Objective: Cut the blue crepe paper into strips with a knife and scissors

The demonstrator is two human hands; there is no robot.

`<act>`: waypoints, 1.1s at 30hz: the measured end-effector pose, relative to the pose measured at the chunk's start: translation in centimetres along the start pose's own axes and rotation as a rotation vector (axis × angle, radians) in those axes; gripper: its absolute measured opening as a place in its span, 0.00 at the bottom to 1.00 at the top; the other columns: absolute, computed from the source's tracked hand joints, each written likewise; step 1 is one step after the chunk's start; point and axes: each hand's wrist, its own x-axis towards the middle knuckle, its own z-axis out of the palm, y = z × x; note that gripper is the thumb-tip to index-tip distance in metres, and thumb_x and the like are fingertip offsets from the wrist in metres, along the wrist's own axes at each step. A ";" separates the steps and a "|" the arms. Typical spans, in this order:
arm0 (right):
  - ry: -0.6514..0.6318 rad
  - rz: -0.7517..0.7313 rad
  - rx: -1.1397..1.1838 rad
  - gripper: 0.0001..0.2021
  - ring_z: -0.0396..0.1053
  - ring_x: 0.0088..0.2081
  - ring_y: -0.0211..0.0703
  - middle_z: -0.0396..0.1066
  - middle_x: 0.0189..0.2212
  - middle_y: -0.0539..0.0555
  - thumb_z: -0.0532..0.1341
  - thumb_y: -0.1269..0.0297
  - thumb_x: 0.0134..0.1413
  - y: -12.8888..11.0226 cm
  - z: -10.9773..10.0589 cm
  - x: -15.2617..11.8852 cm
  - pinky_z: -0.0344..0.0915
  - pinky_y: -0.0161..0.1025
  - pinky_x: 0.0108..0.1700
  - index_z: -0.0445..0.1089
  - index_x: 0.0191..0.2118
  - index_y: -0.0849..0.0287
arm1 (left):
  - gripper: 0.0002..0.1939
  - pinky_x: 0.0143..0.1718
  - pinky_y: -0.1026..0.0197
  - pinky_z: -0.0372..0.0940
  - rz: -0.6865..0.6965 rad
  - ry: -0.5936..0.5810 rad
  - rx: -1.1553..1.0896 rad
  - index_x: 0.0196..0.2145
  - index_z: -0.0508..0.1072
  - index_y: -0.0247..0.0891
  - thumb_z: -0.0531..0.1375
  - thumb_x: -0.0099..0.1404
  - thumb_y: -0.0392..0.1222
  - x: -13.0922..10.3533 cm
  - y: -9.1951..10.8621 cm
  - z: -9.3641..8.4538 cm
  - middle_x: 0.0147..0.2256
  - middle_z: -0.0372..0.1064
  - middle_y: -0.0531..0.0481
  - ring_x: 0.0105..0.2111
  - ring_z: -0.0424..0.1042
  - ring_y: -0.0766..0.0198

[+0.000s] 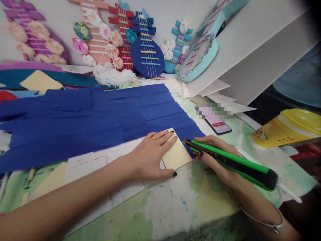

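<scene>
My left hand lies flat with its fingers spread, pressing on a pale yellow card. The card rests partly over a white sheet and the edge of a wide blue crepe-like sheet. In my right hand is a green and black box cutter, its tip pointing left, close to the card's right edge. Whether the tip touches the blue sheet I cannot make out. A thin bracelet sits on my right wrist.
Several decorated toy lutes, one dark blue, lean along the back wall, with white yarn in front. A phone lies right of the blue sheet. White boards stand behind it. A yellow container is at the right.
</scene>
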 end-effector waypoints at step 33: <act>-0.001 -0.042 -0.055 0.14 0.74 0.25 0.39 0.77 0.29 0.50 0.59 0.70 0.52 -0.5 0.1 0.1 0.71 0.36 0.30 0.70 0.46 0.56 | 0.48 0.63 0.43 0.43 0.021 0.025 -0.030 0.66 0.48 0.34 0.59 0.56 0.59 -0.1 0.0 0.1 0.67 0.40 0.38 0.66 0.41 0.45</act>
